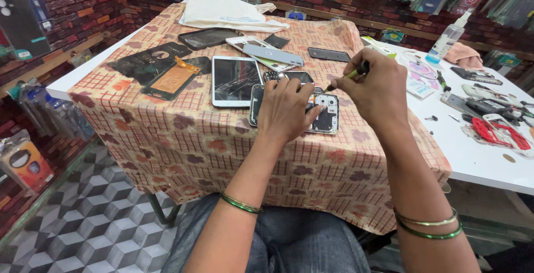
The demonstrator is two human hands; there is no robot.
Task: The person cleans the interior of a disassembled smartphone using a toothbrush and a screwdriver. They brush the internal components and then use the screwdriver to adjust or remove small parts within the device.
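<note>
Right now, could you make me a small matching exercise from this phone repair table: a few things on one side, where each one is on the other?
Things:
1. screwdriver
2. opened phone
3. spray bottle
4. white tablet

Places:
A. far right, on the white table
B. under the left hand
C. in the right hand
D. left of the hands, on the checked cloth

Pairs: 1-C, 2-B, 3-A, 4-D
</note>
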